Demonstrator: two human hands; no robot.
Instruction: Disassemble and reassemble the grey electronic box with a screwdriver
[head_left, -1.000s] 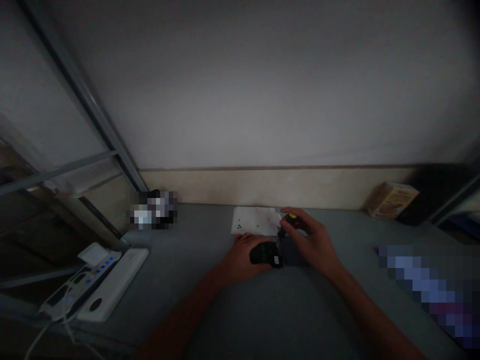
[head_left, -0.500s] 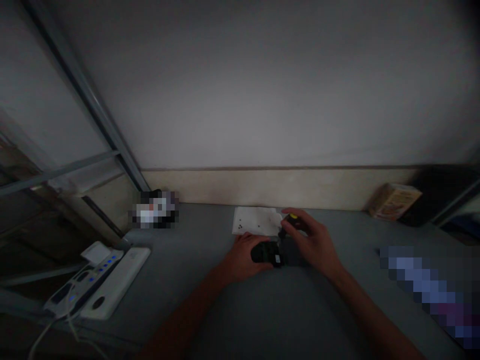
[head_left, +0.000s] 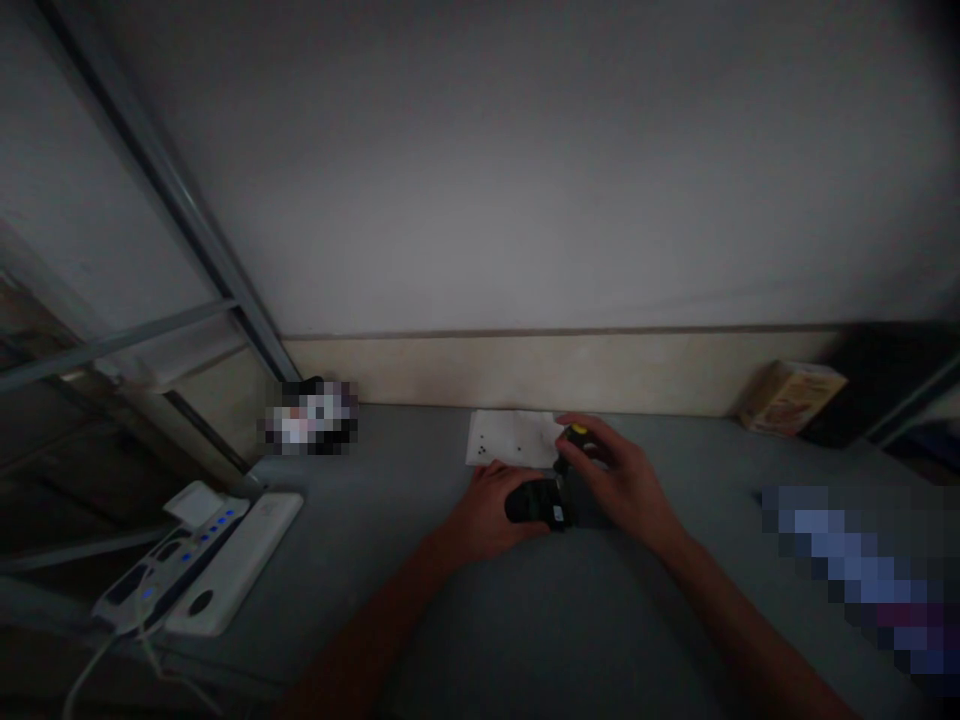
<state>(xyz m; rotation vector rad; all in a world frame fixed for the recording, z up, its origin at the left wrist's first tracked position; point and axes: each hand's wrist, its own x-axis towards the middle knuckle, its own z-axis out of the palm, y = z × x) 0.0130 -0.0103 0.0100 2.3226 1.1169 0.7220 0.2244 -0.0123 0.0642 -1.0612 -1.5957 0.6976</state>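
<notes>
Black rounded plastic-looking device (head_left: 534, 503) sits low at the flat grey tabletop (head_left: 525, 620), the left hand (head_left: 484, 518) wrapped round its left end. The right hand (head_left: 619, 482) pinches a dark, yellow-topped tool (head_left: 577, 434) near its far right corner; contact I can't tell. Tiny dark pieces (head_left: 482, 451) dot the white paper sheet (head_left: 525, 425) beyond: work looks partway, unfinished.

Perhaps screws (head_left: 481, 452) on paper (head_left: 534, 432), behind device (head_left: 532, 503)

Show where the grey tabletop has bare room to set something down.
Bare grey tabletop lies between the long flat white slab and the left hand, and between the right hand and the tan patterned box. It is crowded at centre, where both hands, the black rounded device and the white rectangular sheet sit close.
</notes>
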